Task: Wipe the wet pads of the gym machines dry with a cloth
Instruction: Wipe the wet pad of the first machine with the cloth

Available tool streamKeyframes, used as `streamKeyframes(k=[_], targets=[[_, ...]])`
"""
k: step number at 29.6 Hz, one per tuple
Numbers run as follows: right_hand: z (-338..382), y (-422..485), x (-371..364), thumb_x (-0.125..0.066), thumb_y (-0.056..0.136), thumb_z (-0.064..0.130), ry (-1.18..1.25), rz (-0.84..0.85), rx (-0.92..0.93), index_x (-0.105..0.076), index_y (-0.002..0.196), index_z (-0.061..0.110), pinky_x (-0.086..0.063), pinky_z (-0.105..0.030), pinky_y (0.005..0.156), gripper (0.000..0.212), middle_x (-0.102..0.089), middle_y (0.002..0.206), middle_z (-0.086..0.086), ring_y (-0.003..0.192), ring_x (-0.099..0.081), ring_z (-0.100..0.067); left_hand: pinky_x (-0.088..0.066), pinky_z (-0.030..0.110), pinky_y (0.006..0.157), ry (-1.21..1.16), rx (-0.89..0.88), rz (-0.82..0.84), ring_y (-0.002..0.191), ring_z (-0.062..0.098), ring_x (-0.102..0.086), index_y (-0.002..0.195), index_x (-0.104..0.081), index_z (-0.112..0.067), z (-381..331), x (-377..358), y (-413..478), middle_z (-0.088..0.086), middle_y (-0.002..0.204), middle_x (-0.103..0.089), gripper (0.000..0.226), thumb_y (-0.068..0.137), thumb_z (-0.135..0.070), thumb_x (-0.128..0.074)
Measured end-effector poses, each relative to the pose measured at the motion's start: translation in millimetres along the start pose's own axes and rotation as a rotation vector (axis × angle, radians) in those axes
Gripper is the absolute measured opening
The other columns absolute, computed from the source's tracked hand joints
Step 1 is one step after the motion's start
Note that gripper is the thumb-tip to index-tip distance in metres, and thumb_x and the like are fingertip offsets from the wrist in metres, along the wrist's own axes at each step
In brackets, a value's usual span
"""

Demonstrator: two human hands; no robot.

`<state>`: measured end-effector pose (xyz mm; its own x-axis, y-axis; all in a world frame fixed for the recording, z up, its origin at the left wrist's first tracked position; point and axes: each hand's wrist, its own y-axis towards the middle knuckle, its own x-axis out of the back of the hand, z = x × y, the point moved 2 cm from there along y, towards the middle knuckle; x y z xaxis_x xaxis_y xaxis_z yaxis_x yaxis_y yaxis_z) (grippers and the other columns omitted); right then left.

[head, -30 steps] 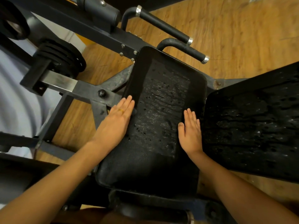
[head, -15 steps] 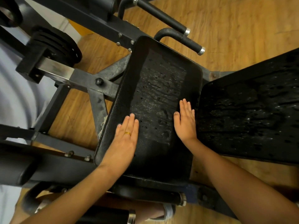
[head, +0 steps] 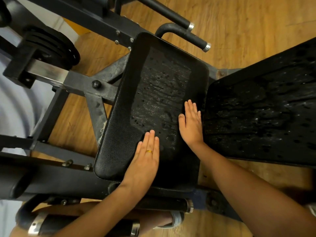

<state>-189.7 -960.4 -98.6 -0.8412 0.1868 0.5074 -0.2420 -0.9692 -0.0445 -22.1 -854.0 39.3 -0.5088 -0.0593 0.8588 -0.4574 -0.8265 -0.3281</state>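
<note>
A black seat pad [head: 153, 79] of a gym machine fills the middle of the view, with a wet, beaded patch down its centre. My left hand [head: 145, 159] lies flat on the pad's near part, fingers straight, a gold ring on one finger. My right hand [head: 192, 124] lies flat along the pad's right edge, fingers straight and together. A second black pad [head: 266, 113] to the right is wet as well. No cloth is in view.
The dark steel frame [head: 82, 84] and stacked weight plates [head: 56, 47] stand to the left. Two black handles with chrome ends [head: 186, 36] stick out beyond the seat pad. More padded handles [head: 82, 226] lie near the bottom. The floor is wood.
My left hand has slid from the pad's left edge toward me and inward onto its near middle. My right hand stays at the right edge. The view has shifted closer.
</note>
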Motion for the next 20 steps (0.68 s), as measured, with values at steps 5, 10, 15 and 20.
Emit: streamKeyframes(k=[5, 10, 15, 20], targets=[[0, -1, 1, -0.032, 0.109, 0.027, 0.005, -0.004, 0.009, -0.017, 0.161, 0.014, 0.006, -0.036, 0.127, 0.056, -0.008, 0.170, 0.001, 0.156, 0.002, -0.011, 0.003, 0.055, 0.120, -0.010, -0.032, 0.062, 0.143, 0.052, 0.026, 0.145, 0.024, 0.016, -26, -7, 16, 0.040, 0.150, 0.034, 0.059, 0.093, 0.009, -0.003], [2, 0, 2, -0.032, 0.109, 0.027, 0.022, 0.009, 0.001, -0.016, 0.162, 0.015, 0.006, -0.036, 0.127, 0.056, -0.008, 0.170, 0.001, 0.156, 0.003, -0.011, 0.004, 0.055, 0.119, -0.006, 0.005, 0.013, 0.147, 0.049, 0.021, 0.148, 0.019, 0.015, -57, -27, 32, 0.039, 0.153, 0.028, 0.063, 0.103, -0.006, -0.020], [3, 0, 5, -0.033, 0.110, 0.027, 0.091, 0.065, -0.055, -0.015, 0.162, 0.016, 0.010, -0.034, 0.125, 0.056, -0.005, 0.170, 0.002, 0.155, 0.006, -0.011, -0.016, 0.050, 0.124, -0.263, -0.021, -0.089, 0.154, 0.037, 0.002, 0.157, -0.004, 0.005, -46, -27, 26, 0.026, 0.165, 0.004, 0.075, 0.100, -0.025, -0.043], [15, -32, 16, -0.030, 0.111, 0.030, 0.248, 0.139, -0.194, -0.016, 0.162, 0.018, 0.008, -0.028, 0.125, 0.054, -0.006, 0.170, 0.005, 0.154, 0.004, -0.005, 0.001, 0.043, 0.124, -0.224, 0.001, -0.047, 0.154, 0.033, 0.013, 0.158, 0.001, 0.001, -9, -15, 10, 0.021, 0.165, 0.013, 0.080, 0.101, -0.053, -0.016]])
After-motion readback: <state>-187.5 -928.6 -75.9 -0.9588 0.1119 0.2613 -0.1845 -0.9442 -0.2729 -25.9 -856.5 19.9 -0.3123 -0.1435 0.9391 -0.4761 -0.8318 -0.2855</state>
